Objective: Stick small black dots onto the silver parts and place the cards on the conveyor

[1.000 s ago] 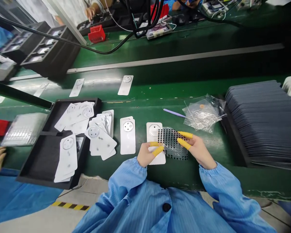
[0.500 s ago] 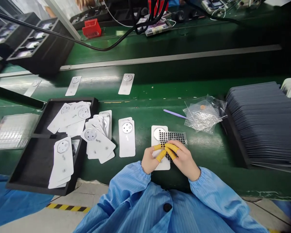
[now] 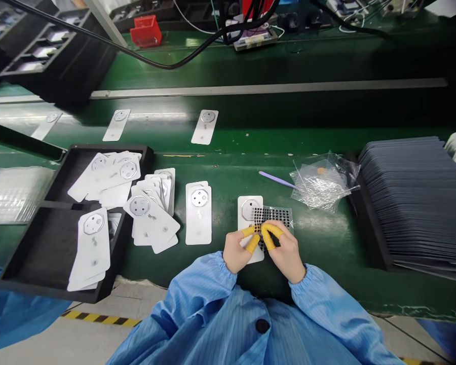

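A clear sheet of small black dots (image 3: 281, 215) lies partly over a white card (image 3: 250, 205) with a round printed figure. My left hand (image 3: 238, 248), with yellow covers on thumb and forefinger, grips the sheet's left edge above the card. Just beside it, my right hand (image 3: 285, 251) has its yellow-covered thumb and forefinger pinched together at the sheet; whatever lies between those tips is too small to make out. Left of the hands, two overlapping white cards (image 3: 198, 218) rest on the green table (image 3: 220, 172).
A black tray (image 3: 41, 253) of cards and a loose card pile (image 3: 152, 218) are at left. A purple tweezer-like tool (image 3: 276, 179) and clear plastic bags (image 3: 323, 185) lie beyond my hands. Dark sheets (image 3: 421, 197) stand stacked at right. More cards (image 3: 205, 126) lie farther back.
My right thumb and forefinger have drawn slightly away from the left fingertips and bent into a rounder pinch. The view has shifted slightly, and the far card appears farther right.
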The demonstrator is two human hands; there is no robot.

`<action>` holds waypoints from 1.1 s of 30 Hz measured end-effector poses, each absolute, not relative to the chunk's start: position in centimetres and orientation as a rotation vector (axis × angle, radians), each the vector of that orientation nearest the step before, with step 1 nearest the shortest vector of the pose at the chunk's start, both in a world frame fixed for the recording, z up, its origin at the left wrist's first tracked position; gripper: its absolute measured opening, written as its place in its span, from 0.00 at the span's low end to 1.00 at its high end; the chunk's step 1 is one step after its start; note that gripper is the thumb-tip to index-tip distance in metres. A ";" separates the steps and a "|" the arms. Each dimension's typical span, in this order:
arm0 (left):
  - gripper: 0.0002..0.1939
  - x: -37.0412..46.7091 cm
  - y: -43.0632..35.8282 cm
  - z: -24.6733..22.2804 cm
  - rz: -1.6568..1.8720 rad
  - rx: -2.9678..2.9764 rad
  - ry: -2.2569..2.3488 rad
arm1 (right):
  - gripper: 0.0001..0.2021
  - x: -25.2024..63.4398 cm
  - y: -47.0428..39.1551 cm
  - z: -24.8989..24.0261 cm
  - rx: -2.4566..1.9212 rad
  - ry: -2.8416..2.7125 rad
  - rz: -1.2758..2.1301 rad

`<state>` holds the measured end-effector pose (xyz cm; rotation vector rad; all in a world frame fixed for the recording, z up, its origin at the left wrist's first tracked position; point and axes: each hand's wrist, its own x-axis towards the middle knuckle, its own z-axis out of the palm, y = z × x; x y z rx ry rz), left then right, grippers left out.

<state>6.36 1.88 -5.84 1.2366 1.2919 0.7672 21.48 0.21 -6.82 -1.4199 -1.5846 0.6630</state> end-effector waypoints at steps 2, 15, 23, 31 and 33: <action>0.15 6.4 1.8 -6.2 0.768 1.226 1.306 | 0.09 21.5 0.1 -7.2 -1.407 -1.600 0.677; 0.17 4.8 1.8 -5.7 0.823 1.257 1.373 | 0.05 22.1 0.8 -7.3 -1.450 -1.445 0.618; 0.37 2.6 0.8 -1.9 0.761 1.483 1.468 | 0.10 20.9 1.6 -3.5 -1.295 -1.598 0.427; 0.34 1.7 0.8 -3.9 0.815 1.444 1.524 | 0.06 22.5 2.9 -7.2 -1.313 -1.786 0.469; 0.35 1.1 0.3 -3.1 0.960 1.409 1.503 | 0.06 23.0 3.2 -6.1 -1.337 -1.741 0.417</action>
